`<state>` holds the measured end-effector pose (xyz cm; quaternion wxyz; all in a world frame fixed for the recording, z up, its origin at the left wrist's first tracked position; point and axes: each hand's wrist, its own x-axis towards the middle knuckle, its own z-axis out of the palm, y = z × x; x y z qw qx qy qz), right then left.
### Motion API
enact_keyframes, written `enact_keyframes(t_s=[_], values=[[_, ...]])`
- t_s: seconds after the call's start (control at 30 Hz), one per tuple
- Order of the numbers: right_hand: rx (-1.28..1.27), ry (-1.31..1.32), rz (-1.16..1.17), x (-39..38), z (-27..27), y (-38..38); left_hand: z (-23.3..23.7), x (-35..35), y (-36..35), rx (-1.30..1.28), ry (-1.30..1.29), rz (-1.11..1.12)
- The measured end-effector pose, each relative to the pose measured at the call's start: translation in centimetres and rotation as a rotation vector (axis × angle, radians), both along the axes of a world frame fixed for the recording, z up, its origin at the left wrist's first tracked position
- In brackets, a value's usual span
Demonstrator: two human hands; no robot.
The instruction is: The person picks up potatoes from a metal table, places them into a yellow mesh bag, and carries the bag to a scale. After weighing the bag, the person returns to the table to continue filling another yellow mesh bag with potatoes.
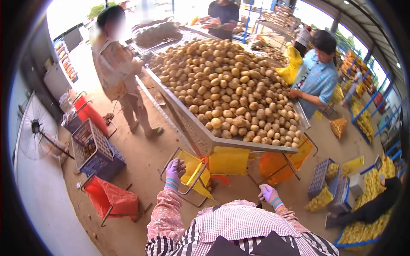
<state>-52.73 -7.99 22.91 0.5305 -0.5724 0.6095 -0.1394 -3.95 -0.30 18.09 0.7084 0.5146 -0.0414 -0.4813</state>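
My left hand (174, 170), in a purple glove, is beside a yellow mesh bag (193, 167) that hangs on a metal stand. Its fingers are loosely bent and apart, with nothing visible in them. My right hand (270, 194), gloved the same way, is held low in front of my body, its thumb and fingers apart and nothing showing between them. Ahead of both hands is a large heap of potatoes (226, 91) on a raised metal sorting table (183, 112). Another yellow bag (230, 161) hangs under its near edge, with an orange bag (286, 162) to the right.
One person (117, 68) stands left of the table; another in a blue shirt (322, 77) works at its right edge. Crates (100, 149), a red bag on a stand (112, 198) and a fan (36, 126) are at left. Filled potato bags (376, 187) and crates line the right.
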Motion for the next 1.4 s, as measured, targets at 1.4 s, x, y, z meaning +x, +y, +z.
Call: enact_keyframes(t_s=[1.4], values=[[-0.586,0.759,0.439,10.8,4.6,-44.3,2.6,-11.3,-28.8,0.078,-0.672,-0.203]])
